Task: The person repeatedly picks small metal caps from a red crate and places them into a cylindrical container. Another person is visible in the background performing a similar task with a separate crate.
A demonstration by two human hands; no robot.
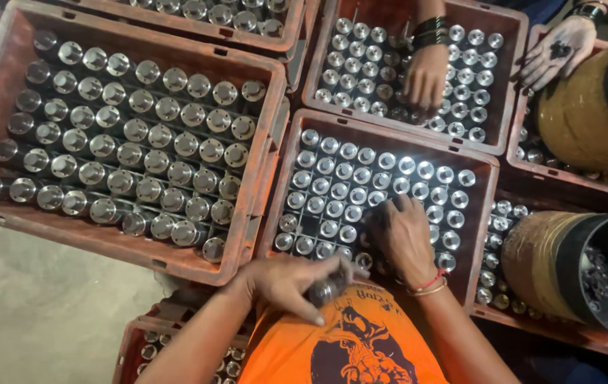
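Left hand [286, 284] closed round a metal cylinder [325, 290]; right hand [403, 238] fingers spread, resting on centre crate [485, 213], nearly full; front row gaps.

A small factory or workshop floor: reddish plastic crates [243, 235] packed with rows of identical shiny metal cylinders [169, 107] stand on bare concrete floor [41, 313], lower left.

Left hand [286, 284] curls closed near the chest, knuckles up, forearm running in from the lower left; right hand [403, 238] reaches farther out, palm down, fingers bent, wrist banded
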